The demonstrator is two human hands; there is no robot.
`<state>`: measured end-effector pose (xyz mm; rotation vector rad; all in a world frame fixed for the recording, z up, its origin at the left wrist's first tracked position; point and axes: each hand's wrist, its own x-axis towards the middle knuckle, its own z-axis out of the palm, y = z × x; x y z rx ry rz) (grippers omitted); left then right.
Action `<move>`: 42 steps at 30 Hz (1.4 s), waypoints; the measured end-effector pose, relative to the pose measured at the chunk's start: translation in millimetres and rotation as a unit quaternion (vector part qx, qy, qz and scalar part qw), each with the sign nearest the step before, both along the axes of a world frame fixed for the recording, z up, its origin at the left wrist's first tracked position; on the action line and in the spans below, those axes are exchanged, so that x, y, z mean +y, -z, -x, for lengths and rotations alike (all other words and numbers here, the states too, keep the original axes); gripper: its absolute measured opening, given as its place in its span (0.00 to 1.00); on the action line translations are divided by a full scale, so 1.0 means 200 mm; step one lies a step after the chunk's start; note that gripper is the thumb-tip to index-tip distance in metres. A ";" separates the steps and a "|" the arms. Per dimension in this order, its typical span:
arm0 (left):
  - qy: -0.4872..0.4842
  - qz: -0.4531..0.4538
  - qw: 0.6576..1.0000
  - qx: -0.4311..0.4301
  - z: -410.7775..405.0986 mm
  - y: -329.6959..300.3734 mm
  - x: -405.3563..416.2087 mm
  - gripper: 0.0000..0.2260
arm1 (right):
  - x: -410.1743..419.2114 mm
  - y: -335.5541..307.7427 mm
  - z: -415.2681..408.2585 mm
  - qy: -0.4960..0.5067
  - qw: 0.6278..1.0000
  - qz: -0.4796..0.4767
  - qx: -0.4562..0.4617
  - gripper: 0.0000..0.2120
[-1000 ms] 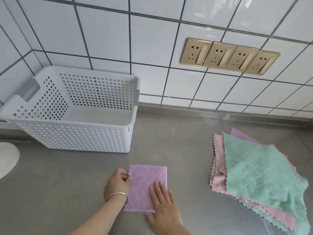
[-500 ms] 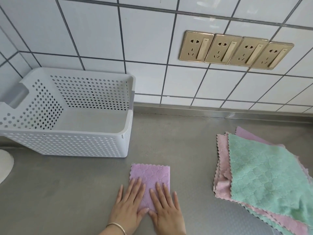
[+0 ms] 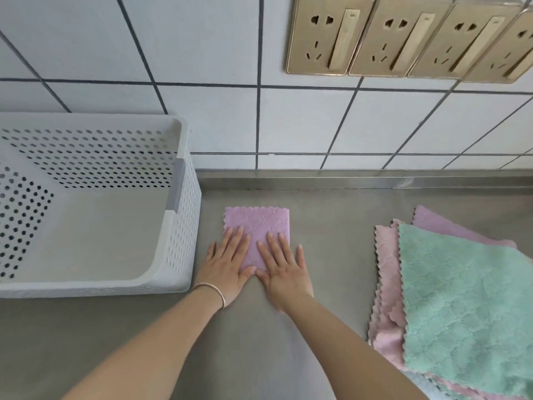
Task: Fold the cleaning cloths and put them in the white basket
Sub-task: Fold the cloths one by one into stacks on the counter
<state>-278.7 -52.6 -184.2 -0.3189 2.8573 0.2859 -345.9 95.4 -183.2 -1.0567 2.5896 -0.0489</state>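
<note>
On the steel surface [image 3: 331, 226], just right of the white basket [image 3: 184, 226], lies the folded purple cloth [image 3: 259, 223]. Left hand [image 3: 227, 264] and right hand [image 3: 284, 269] press it flat, fingers straight, neither grip closed. Unfolded cloths [image 3: 461, 298] are stacked well apart at right.

Counts: 1 white basket [image 3: 178, 226]. 1 folded purple cloth [image 3: 258, 223] on the counter. 1 stack of unfolded cloths [image 3: 450, 307], green on top, pink and purple edges under it; exact layer count not readable. 4 gold wall sockets [image 3: 403, 39], last one cut off by the frame. 2 hands, 1 bracelet [image 3: 215, 293].
</note>
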 end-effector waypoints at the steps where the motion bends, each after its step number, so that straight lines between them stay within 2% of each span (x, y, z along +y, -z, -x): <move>1: -0.006 -0.013 1.000 -0.010 0.02 -0.01 0.00 0.40 | 0.00 -0.02 0.02 -0.001 1.000 -0.005 -0.019 0.33; 5: 0.000 0.011 0.998 -0.058 0.04 -0.05 -0.02 0.40 | -0.04 -0.04 0.06 -0.020 0.999 -0.027 -0.039 0.30; 7: -0.002 0.020 0.996 -0.082 0.04 -0.08 -0.02 0.37 | -0.03 -0.11 0.06 -0.001 0.994 0.025 -0.102 0.30; 9: -0.027 0.027 0.997 -0.064 0.07 -0.13 0.04 0.33 | 0.08 -0.18 0.06 0.044 0.982 0.132 -0.124 0.30; 11: -0.051 0.007 0.998 0.022 0.09 -0.21 0.17 0.31 | 0.29 -0.23 0.03 0.098 0.967 0.227 -0.064 0.27; 14: 0.028 0.003 0.989 0.146 0.13 -0.25 0.43 0.27 | 0.74 -0.21 -0.08 0.177 0.941 0.280 0.070 0.20; 17: 0.155 -0.035 0.971 0.180 0.14 -0.26 0.76 0.25 | 1.18 -0.16 -0.24 0.252 0.932 0.216 0.145 0.19; 20: 0.260 -0.083 0.941 0.198 0.13 -0.24 1.07 0.19 | 1.41 -0.11 -0.31 0.287 0.931 0.150 0.169 0.16; 23: 0.318 -0.086 0.928 0.173 0.13 -0.19 1.29 0.17 | 1.50 -0.11 -0.27 0.263 0.932 0.163 0.188 0.11; 26: 0.346 -0.045 0.932 0.097 0.15 -0.20 1.43 0.19 | 1.55 -0.14 -0.21 0.263 0.936 0.158 0.172 0.10; 28: 0.323 -0.018 0.945 0.053 0.18 -0.23 1.49 0.20 | 1.56 -0.15 -0.17 0.271 0.939 0.152 0.148 0.12; 30: 0.286 -0.023 0.956 0.055 0.21 -0.26 1.53 0.17 | 1.58 -0.16 -0.14 0.282 0.936 0.163 0.129 0.14; 33: 0.281 -0.085 0.955 0.031 0.25 -0.26 1.56 0.19 | 1.61 -0.15 -0.13 0.283 0.934 0.196 0.096 0.15; 36: 0.262 -0.101 0.959 -0.029 0.28 -0.26 1.56 0.16 | 1.63 -0.14 -0.13 0.286 0.932 0.221 0.039 0.18; 42: 0.228 -0.141 0.961 -0.064 0.29 -0.27 1.55 0.16 | 1.64 -0.15 -0.09 0.310 0.929 0.200 -0.045 0.12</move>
